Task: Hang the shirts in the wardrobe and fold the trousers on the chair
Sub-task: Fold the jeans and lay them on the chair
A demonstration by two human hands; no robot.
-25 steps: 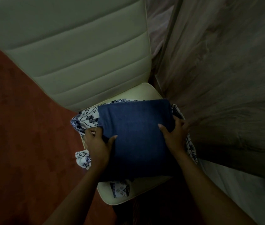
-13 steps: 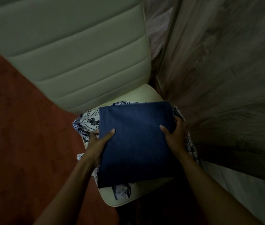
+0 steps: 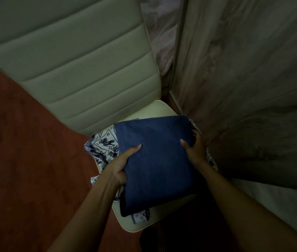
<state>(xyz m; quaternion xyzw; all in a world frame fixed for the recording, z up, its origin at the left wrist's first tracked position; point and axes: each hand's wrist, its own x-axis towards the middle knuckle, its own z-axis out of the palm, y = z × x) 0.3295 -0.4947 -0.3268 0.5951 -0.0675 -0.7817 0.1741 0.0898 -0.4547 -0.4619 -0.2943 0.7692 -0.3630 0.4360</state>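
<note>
Folded dark blue trousers (image 3: 158, 160) form a thick square over the seat of the cream chair (image 3: 160, 108). My left hand (image 3: 120, 164) grips their left edge, thumb on top and fingers underneath. At the right edge my right hand (image 3: 195, 150) holds them the same way, thumb on the blue cloth. Beneath the trousers lies a white garment with a dark blue print (image 3: 104, 144), spilling over the seat's left side and front. The trousers' near end is tilted up off the seat.
The chair's padded backrest (image 3: 67, 59) rises at the upper left. A grey wood-grain wardrobe panel (image 3: 244, 79) stands close on the right. Red carpet (image 3: 26, 160) covers the floor to the left. A pale surface (image 3: 280, 206) shows at the lower right.
My left hand has slid from the printed garment under the trousers' left edge, thumb on top. The trousers' near end has lifted towards me; my right hand has kept its hold.
</note>
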